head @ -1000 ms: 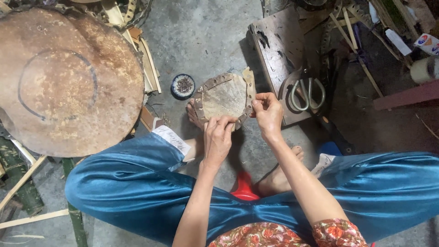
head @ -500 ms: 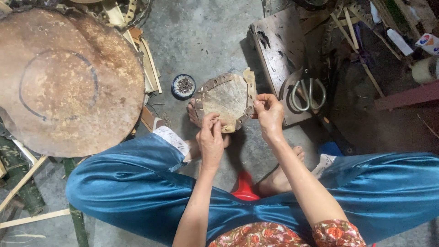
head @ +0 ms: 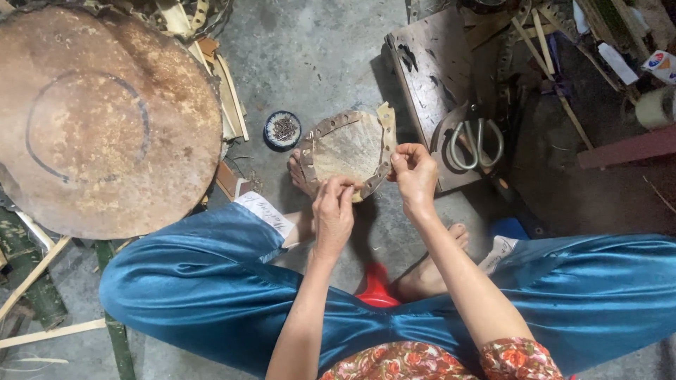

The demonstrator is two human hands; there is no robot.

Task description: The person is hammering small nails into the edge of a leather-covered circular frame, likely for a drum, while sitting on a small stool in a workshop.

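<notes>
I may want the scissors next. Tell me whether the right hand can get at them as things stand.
Probably yes: the scissors lie uncovered on the board just beyond the right hand, but that hand is pinching the woven disc.

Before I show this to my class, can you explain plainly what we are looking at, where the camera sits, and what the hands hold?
There is no machine here: a person sits low over a concrete floor, and a camera worn on their head looks straight down, so you see their own arms, blue trousers and bare feet. Both hands hold a small round woven piece with a strip edging. The left hand pinches its near edge, and the right hand grips its right rim. On the floor lie a large round brown disc at the left, a small dish of what look like tiny nails, and a dark wooden board with scissors on it. Bamboo strips are scattered around.
</notes>
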